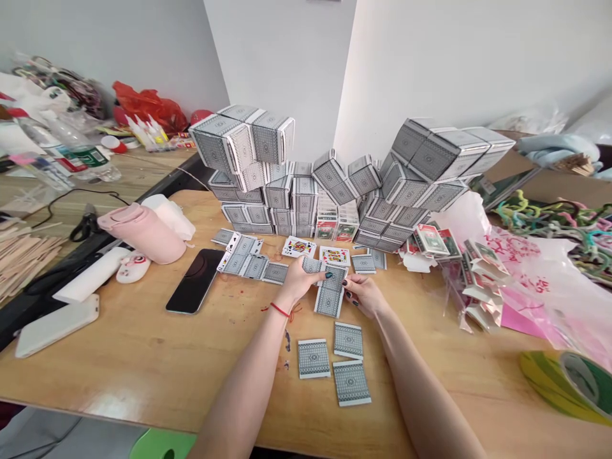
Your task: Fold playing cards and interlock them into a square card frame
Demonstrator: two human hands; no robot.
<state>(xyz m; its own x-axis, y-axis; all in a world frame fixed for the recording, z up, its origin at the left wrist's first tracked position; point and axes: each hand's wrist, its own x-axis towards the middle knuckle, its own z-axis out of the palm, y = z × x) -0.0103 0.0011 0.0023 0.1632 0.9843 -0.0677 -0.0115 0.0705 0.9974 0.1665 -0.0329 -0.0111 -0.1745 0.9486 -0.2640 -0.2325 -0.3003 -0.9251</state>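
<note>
In the head view my left hand (302, 280) has its thumb pressed on a grey-backed playing card (329, 301). My right hand (364, 296) pinches the same card at its right edge. The card is upright, back toward me, and seems folded or overlapped by another. The fingers behind it are hidden. Behind my hands lie two face-up playing cards, one left (299, 246) and one right (334, 255). Nearer to me are three folded card pieces (313, 358) lying face down between my forearms. A row of joined cards (253, 262) extends to the left of my left hand.
Tall stacks of boxes built from cards rise at the back, left (248, 146) and right (430, 153). A phone (195, 280) and a pink tumbler (143, 233) are left. Empty card boxes (484, 280) and a tape roll (549, 382) are right.
</note>
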